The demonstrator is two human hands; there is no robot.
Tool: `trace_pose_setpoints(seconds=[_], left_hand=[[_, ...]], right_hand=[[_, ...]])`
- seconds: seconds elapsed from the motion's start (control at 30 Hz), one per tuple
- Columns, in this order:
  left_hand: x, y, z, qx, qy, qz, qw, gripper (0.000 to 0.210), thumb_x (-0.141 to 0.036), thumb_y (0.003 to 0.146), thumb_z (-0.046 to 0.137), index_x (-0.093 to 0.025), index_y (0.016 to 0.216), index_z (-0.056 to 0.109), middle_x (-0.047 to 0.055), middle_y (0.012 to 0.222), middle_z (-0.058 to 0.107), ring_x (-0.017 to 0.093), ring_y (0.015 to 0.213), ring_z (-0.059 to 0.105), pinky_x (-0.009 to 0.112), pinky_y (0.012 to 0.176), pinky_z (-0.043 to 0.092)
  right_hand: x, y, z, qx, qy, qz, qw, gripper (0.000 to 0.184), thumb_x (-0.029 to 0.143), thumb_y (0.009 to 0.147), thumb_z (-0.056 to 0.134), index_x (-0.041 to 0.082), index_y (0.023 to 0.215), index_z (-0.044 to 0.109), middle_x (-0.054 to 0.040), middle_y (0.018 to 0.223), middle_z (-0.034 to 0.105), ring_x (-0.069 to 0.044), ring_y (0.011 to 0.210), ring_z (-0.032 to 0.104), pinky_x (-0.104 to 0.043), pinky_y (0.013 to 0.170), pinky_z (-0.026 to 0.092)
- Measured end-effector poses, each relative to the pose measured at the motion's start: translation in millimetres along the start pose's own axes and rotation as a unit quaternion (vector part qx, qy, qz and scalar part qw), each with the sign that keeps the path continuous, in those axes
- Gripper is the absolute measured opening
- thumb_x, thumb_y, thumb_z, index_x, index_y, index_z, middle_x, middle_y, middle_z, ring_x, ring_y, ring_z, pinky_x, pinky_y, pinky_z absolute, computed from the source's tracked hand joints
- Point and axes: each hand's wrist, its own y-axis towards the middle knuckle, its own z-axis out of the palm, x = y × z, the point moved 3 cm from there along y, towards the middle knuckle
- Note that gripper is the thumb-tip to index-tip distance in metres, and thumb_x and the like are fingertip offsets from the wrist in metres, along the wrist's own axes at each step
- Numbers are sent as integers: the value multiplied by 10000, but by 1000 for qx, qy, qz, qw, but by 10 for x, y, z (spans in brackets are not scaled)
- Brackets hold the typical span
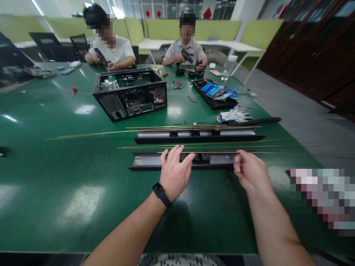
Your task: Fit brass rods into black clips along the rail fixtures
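1. While it fills most of the view, the table bears everything at hand, with a computer case lying beyond the rails.
2. Both arms reach forward from the near edge. The left hand is palm down, its fingers spread apart over the near rail and holding nothing; whether its fingertips touch anything, I cannot tell. The right hand is bent inward at the rail's right end, its fingers curled and its thumb and forefinger clamped on a thin rod. The hands are well apart.
3. The near rail lies with its long axis left to right, open side up, across the front of both hands. The far rail lies beyond it, nearly parallel.
4. The thin rod also runs left to right, along the near rail's far side. Its left end shows just left of the left hand's fingers; its other end reaches past the right hand, over the table's right side.
5. Loose rods lie between the rails.
6. Black blocks sit inside the near rail, just right of the left thumb.
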Motion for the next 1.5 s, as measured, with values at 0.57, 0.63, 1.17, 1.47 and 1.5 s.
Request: trace_pose_setpoints(seconds=[0.57, 0.63, 1.17, 1.47, 1.5], left_hand=[[5, -4, 7, 0, 0, -3, 1000, 308, -265, 954, 531, -357, 1227, 640, 83, 1444, 525, 270, 1419, 388, 546, 1157, 236], [5, -5, 8, 0, -1, -3, 1000, 306, -270, 957, 526, -357, 1229, 638, 83, 1446, 523, 266, 1421, 386, 543, 1157, 235], [3, -6, 7, 5, 5, -1, 1000, 303, -276, 960, 526, -359, 1231, 634, 81, 1448, 521, 259, 1422, 389, 532, 1164, 227], [13, -8, 19, 6, 6, -1, 1000, 305, -277, 959, 529, -363, 1235, 627, 78, 1454, 514, 255, 1425, 383, 531, 1168, 218], [14, -9, 19, 6, 5, -2, 1000, 305, -276, 959, 530, -363, 1234, 627, 79, 1454, 514, 254, 1426, 382, 531, 1168, 217]], right_hand=[[-41, -39, 46, 52, -27, 3, 998, 282, 373, 714, 787, 170, 791, 608, 40, 535, 581, -60, 274, 399, -152, 230, 187], [-44, -21, 30, 48, -22, 3, 999, 260, 354, 721, 777, 169, 794, 609, 39, 537, 582, -60, 275, 395, -152, 229, 187], [20, 45, -66, -5, -15, -4, 1000, 114, 227, 773, 684, 170, 741, 590, 43, 512, 555, -69, 278, 393, -160, 216, 194], [10, 83, -110, -11, -13, -1, 1000, 108, 218, 809, 669, 173, 746, 593, 51, 507, 536, -65, 286, 398, -154, 213, 211], [11, 85, -114, -13, -12, 1, 1000, 111, 218, 811, 669, 173, 745, 591, 51, 508, 535, -65, 286, 397, -154, 214, 213]])
